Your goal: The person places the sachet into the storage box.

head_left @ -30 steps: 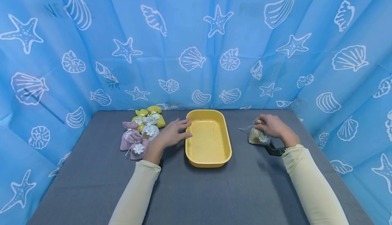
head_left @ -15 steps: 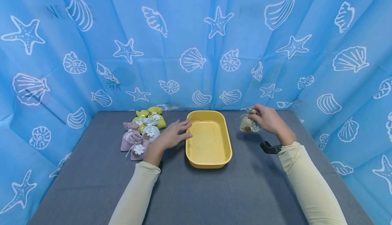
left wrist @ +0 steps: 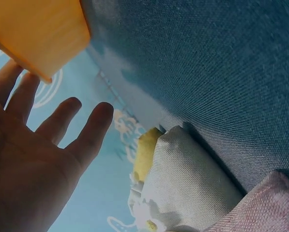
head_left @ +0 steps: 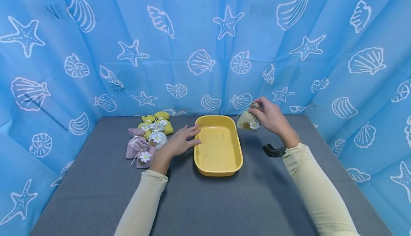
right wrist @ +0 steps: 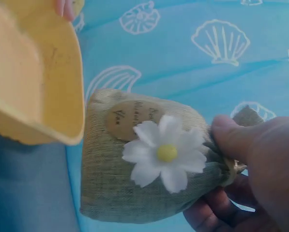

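My right hand (head_left: 272,116) pinches a beige drawstring sachet (head_left: 248,120) by its tied neck, just right of the yellow tray (head_left: 218,174) and raised off the table. A white daisy (right wrist: 167,152) and a round brown tag (right wrist: 122,121) with handwriting sit on the sachet's front in the right wrist view. My left hand (head_left: 179,141) has its fingers spread, fingertips at the tray's left rim. The left wrist view shows that palm (left wrist: 28,164) with fingers extended near the tray wall (left wrist: 47,29).
Left of the tray is a cluster of daisy-trimmed sachets: pink (head_left: 146,159), white (head_left: 157,138) and yellow-green (head_left: 165,122). A grey cloth (head_left: 205,207) covers the table. Behind hangs a blue seashell curtain (head_left: 205,32).
My right hand has lifted the beige sachet and carried it left, from the right side of the table to beside the tray's right rim. My left hand stays at the tray.
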Action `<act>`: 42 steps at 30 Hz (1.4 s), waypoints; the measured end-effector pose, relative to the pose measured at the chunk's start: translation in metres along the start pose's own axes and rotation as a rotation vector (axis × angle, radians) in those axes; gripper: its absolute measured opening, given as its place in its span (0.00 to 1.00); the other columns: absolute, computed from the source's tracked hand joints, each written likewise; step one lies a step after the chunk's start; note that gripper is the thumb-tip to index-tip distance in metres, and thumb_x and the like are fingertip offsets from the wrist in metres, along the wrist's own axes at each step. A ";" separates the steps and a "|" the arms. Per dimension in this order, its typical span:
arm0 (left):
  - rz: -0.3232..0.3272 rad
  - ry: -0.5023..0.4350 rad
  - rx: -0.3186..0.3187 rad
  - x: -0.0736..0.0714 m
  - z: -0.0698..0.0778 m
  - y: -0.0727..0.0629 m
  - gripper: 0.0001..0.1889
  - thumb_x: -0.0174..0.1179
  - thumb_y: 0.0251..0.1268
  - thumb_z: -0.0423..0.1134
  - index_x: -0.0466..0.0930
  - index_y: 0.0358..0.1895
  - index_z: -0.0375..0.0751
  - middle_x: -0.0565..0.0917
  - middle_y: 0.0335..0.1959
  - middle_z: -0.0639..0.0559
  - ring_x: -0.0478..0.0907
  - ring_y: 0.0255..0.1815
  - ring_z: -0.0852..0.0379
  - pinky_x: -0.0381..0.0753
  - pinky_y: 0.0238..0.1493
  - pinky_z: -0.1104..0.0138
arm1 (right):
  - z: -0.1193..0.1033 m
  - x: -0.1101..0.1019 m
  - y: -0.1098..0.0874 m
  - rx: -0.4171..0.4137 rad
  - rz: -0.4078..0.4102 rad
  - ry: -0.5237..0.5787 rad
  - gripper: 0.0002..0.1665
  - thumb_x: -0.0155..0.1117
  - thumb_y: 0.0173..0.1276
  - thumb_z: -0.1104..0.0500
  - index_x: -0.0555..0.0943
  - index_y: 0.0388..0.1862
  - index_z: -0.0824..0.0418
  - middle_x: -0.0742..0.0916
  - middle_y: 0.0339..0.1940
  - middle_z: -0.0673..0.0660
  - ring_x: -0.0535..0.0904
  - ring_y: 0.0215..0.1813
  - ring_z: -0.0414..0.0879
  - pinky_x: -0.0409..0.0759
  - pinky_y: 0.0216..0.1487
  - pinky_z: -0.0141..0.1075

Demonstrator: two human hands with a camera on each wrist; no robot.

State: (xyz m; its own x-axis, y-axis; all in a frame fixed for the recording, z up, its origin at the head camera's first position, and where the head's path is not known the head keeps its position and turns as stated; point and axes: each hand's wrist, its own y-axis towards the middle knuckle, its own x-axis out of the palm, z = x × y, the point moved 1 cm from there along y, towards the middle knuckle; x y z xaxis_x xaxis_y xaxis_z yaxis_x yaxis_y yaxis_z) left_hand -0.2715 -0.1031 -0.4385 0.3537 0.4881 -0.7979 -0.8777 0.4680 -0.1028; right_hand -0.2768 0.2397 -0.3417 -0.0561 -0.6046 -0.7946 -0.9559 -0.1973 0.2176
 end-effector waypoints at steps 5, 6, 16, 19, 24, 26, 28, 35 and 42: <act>0.001 -0.009 0.000 0.000 0.001 0.000 0.34 0.56 0.76 0.57 0.62 0.79 0.52 0.52 0.85 0.61 0.43 0.86 0.39 0.47 0.82 0.38 | -0.012 0.008 0.008 -0.029 0.048 0.030 0.21 0.57 0.80 0.52 0.72 0.61 0.65 0.85 0.50 0.65 0.82 0.40 0.55 0.78 0.36 0.39; 0.001 -0.009 0.000 0.000 0.001 0.000 0.34 0.56 0.76 0.57 0.62 0.79 0.52 0.52 0.85 0.61 0.43 0.86 0.39 0.47 0.81 0.38 | -0.015 0.010 0.009 -0.036 0.058 0.031 0.20 0.57 0.80 0.52 0.73 0.61 0.65 0.85 0.49 0.65 0.82 0.40 0.54 0.78 0.36 0.38; 0.007 0.006 -0.008 0.001 0.001 0.001 0.34 0.55 0.76 0.57 0.61 0.79 0.52 0.52 0.85 0.61 0.43 0.86 0.39 0.48 0.82 0.39 | -0.035 0.032 0.027 -0.088 0.070 0.072 0.19 0.62 0.76 0.56 0.74 0.59 0.64 0.87 0.49 0.63 0.85 0.43 0.56 0.81 0.41 0.44; 0.009 0.006 -0.002 0.001 0.001 0.000 0.34 0.56 0.76 0.57 0.61 0.79 0.52 0.52 0.85 0.60 0.43 0.86 0.38 0.48 0.82 0.39 | -0.036 0.040 0.031 -0.082 0.053 0.085 0.20 0.62 0.77 0.55 0.73 0.62 0.64 0.86 0.49 0.63 0.85 0.44 0.56 0.81 0.41 0.44; 0.010 -0.005 0.006 0.001 0.001 -0.001 0.33 0.56 0.76 0.55 0.62 0.79 0.51 0.53 0.85 0.59 0.43 0.86 0.37 0.48 0.81 0.38 | -0.038 0.055 0.037 -0.057 0.012 0.096 0.20 0.61 0.78 0.53 0.74 0.62 0.61 0.86 0.48 0.61 0.83 0.42 0.54 0.79 0.38 0.42; 0.012 -0.006 0.010 0.001 0.001 -0.001 0.33 0.56 0.76 0.54 0.62 0.79 0.50 0.53 0.85 0.58 0.43 0.86 0.37 0.48 0.81 0.38 | -0.038 0.061 0.039 -0.053 0.002 0.097 0.19 0.61 0.78 0.53 0.74 0.61 0.61 0.86 0.48 0.61 0.82 0.42 0.54 0.78 0.38 0.41; 0.014 -0.005 0.015 0.001 0.002 -0.001 0.33 0.56 0.77 0.54 0.62 0.79 0.50 0.53 0.85 0.58 0.43 0.86 0.36 0.49 0.81 0.38 | -0.038 0.066 0.041 -0.058 -0.001 0.093 0.18 0.61 0.78 0.54 0.75 0.60 0.62 0.86 0.49 0.62 0.83 0.42 0.54 0.78 0.38 0.41; 0.010 -0.010 -0.007 0.001 0.003 0.000 0.33 0.56 0.76 0.56 0.62 0.79 0.52 0.53 0.84 0.61 0.43 0.86 0.39 0.48 0.82 0.39 | -0.033 0.082 0.045 -0.032 -0.039 0.076 0.15 0.62 0.77 0.54 0.78 0.56 0.61 0.87 0.50 0.61 0.84 0.43 0.53 0.80 0.41 0.44; 0.009 0.006 -0.004 0.002 0.003 -0.001 0.34 0.56 0.76 0.57 0.61 0.79 0.52 0.52 0.85 0.60 0.43 0.86 0.38 0.48 0.82 0.39 | -0.025 0.092 0.050 -0.009 -0.109 0.021 0.15 0.61 0.78 0.54 0.78 0.57 0.61 0.86 0.53 0.61 0.83 0.52 0.54 0.82 0.52 0.48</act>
State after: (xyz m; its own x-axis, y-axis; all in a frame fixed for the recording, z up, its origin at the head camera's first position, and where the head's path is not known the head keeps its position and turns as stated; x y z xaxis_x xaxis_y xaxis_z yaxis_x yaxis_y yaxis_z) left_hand -0.2695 -0.1006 -0.4380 0.3439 0.4875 -0.8026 -0.8823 0.4604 -0.0984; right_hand -0.3230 0.1553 -0.3895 0.0546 -0.5951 -0.8018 -0.9535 -0.2695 0.1351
